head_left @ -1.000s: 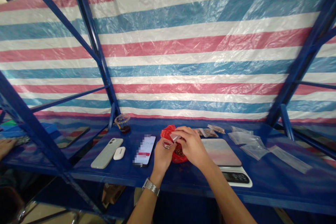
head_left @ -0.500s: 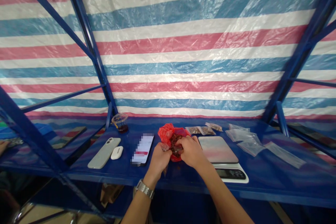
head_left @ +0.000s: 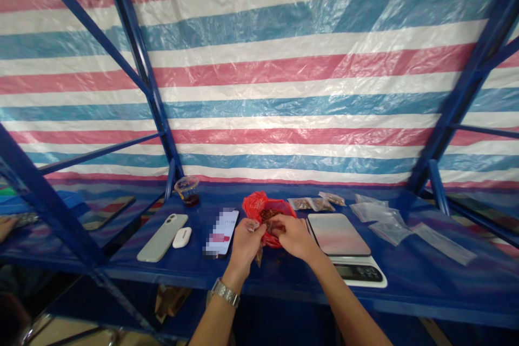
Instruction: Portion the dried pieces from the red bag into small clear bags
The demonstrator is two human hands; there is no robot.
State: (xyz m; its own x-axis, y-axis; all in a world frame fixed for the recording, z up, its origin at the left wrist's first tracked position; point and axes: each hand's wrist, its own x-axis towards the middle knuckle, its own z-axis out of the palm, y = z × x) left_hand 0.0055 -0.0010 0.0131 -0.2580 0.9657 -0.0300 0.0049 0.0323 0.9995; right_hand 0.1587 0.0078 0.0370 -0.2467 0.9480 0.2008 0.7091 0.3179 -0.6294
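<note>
My left hand (head_left: 244,242), with a metal watch on its wrist, is closed round a small clear plastic bag (head_left: 255,235) whose mouth stands open at the top. My right hand (head_left: 295,235) is pinched together over the open red plastic bag (head_left: 259,206) of dark brown pieces, right beside the small bag's mouth. What its fingertips hold is too small to make out. Both hands hover over the blue shelf board (head_left: 284,275), just left of a digital kitchen scale (head_left: 344,243).
A phone with a lit screen (head_left: 221,232), a white phone face down (head_left: 162,237) and a white earbud case (head_left: 182,237) lie left of the hands. A plastic cup (head_left: 187,190) stands behind. Filled small bags (head_left: 316,203) and empty clear bags (head_left: 385,219) lie right. Another person's hand (head_left: 6,226) shows far left.
My right hand dipped into the red bag and has come back to the small bag's mouth. The left hand has kept hold of the small clear bag, a little lower than before.
</note>
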